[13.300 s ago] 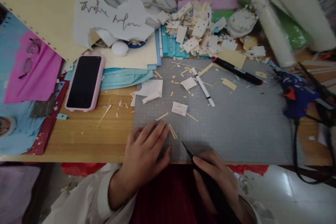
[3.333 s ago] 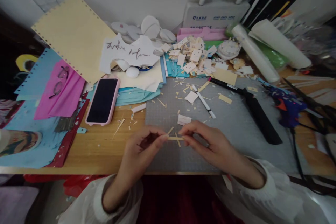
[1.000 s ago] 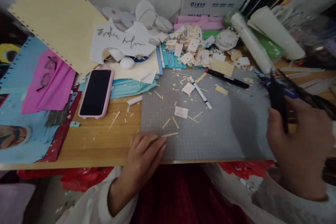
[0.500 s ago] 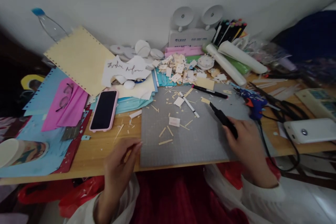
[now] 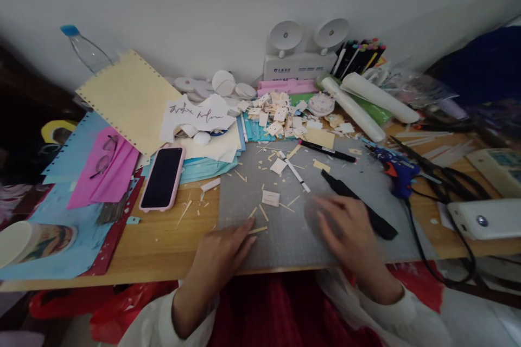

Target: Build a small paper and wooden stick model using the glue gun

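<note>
My left hand rests at the front left of the grey cutting mat, fingers stretched out. Its fingertips are at two thin cream strips; whether they press on one I cannot tell. Over the right part of the mat is my right hand, slightly blurred, its fingers apart with nothing in them. Just beyond it a black utility knife lies slantwise on the mat. A small white card piece with faint lines lies between the hands, with a white pen and a blank white square farther back.
A pink-cased phone lies left of the mat. Behind it are a heap of small cut card pieces and a black marker. To the right are a blue glue gun, scissors and a white power bank.
My right hand has let go of the utility knife, leaving it on the mat, and has moved left. My left hand has moved right onto the mat, its fingers reaching the strips.
</note>
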A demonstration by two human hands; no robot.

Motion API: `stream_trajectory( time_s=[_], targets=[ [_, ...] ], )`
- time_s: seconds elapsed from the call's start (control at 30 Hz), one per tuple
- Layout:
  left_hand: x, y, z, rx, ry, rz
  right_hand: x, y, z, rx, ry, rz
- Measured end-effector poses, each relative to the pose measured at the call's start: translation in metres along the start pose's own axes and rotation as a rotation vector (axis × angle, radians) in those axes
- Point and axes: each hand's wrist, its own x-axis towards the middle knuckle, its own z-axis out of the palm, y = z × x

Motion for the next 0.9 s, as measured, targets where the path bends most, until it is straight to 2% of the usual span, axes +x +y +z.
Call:
stream_trajectory(
  time_s=[0.07,0.13,0.23,0.37,0.5,0.67,0.73,0.8,0.9],
  targets=[
    [0.001,-0.003,0.002,0.036,-0.022,-0.031,-0.001,-0.014,0.007,0.088,-0.125,-0.093],
    [0.000,-0.006,0.003,0.057,-0.014,-0.052,-0.003,-0.023,0.014,0.114,-0.224,-0.119],
    [-0.003,-0.011,0.003,0.050,0.022,-0.046,-0.010,-0.025,0.019,0.122,-0.274,-0.093],
    [-0.006,-0.014,0.002,0.003,0.113,-0.036,-0.021,-0.020,0.016,0.169,-0.247,-0.050],
    [-0.009,-0.012,0.002,-0.033,0.291,-0.043,-0.031,-0.019,0.014,0.193,-0.215,-0.005],
    [-0.020,-0.006,0.000,-0.163,0.505,-0.070,-0.035,-0.015,0.019,0.374,-0.069,0.150],
    [-0.023,-0.001,-0.007,-0.237,0.541,-0.089,-0.035,-0.013,0.021,0.409,-0.057,0.177],
    [-0.024,0.006,-0.022,-0.303,0.571,-0.068,-0.034,-0.011,0.021,0.396,-0.089,0.143],
    [-0.027,0.021,-0.052,-0.342,0.543,0.093,-0.032,-0.011,0.020,0.339,-0.162,0.057]
  ],
)
